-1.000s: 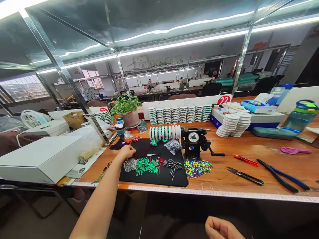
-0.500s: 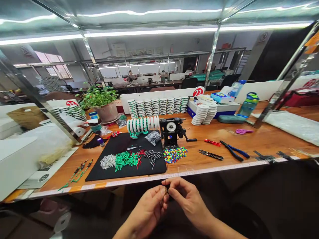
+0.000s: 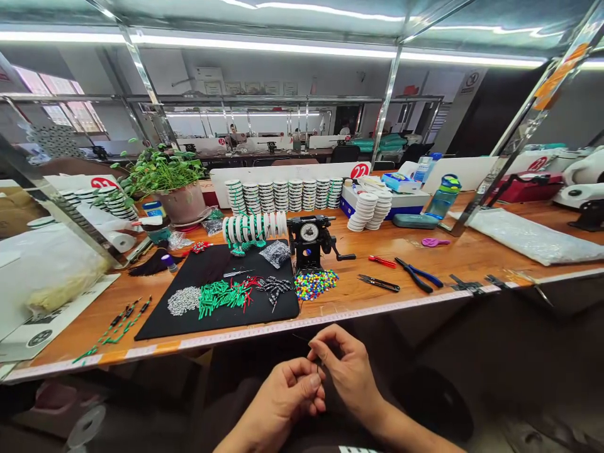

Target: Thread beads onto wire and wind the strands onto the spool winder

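Just in front of the table edge, my left hand point(image 3: 289, 391) is closed, thumb and fingertips pinched on a thin dark thread point(image 3: 318, 366). Close above it, my right hand point(image 3: 348, 367) pinches the same thread between thumb and forefinger. The fingertips of both hands almost meet. Most of the thread is too fine or too hidden to follow. Past the edge, a black mat point(image 3: 165, 321) bears silvery beads point(image 3: 184, 301), green tubes point(image 3: 219, 298) and black pieces point(image 3: 274, 287).
A hand-cranked winder point(image 3: 309, 239) carries white spools point(image 3: 255, 226). Beside it lie coloured beads point(image 3: 317, 284), thread snips point(image 3: 378, 283), a red tool point(image 3: 382, 262) and blue-handled pliers point(image 3: 418, 274). Stacked spools point(image 3: 287, 196), a potted plant point(image 3: 184, 204) and a bottle point(image 3: 442, 198) stand behind.
The view has turned slightly right, so the table things sit further left. My hands stay together; the right has lifted slightly relative to the left, showing a little thread between them.
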Tool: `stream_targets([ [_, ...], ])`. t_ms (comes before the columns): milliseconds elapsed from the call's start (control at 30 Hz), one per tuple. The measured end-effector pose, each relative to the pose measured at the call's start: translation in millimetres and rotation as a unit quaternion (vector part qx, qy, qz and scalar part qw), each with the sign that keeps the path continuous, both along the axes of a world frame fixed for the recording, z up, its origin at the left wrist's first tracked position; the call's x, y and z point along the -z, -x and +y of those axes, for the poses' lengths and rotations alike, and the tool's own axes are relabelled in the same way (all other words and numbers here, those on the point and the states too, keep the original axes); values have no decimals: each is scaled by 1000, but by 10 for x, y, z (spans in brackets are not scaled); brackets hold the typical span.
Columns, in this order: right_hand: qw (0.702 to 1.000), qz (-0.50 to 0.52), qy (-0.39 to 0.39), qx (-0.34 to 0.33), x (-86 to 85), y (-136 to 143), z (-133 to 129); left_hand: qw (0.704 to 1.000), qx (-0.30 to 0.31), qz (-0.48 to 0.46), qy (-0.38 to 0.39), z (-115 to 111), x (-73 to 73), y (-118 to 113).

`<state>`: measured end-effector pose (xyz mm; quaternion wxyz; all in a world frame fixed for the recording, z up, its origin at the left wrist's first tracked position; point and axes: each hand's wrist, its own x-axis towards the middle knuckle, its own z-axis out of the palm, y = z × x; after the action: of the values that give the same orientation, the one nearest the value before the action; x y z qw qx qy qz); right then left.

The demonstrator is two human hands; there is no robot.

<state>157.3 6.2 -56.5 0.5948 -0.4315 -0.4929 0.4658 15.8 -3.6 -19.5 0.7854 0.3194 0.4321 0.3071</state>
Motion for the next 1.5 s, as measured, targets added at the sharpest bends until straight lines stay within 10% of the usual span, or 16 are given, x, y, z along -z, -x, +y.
stream_targets([
  [400, 991, -109, -64, 44, 40, -177, -187, 988, -154, -27, -5, 11, 85, 12],
  [667, 894, -284, -321, 128, 28, -137, -284, 987, -154, -23, -26, 6, 129, -4],
  [1500, 865, -369, -313, 132, 116, -146, -302, 985, -169, -38, -10, -19, 141, -35],
])
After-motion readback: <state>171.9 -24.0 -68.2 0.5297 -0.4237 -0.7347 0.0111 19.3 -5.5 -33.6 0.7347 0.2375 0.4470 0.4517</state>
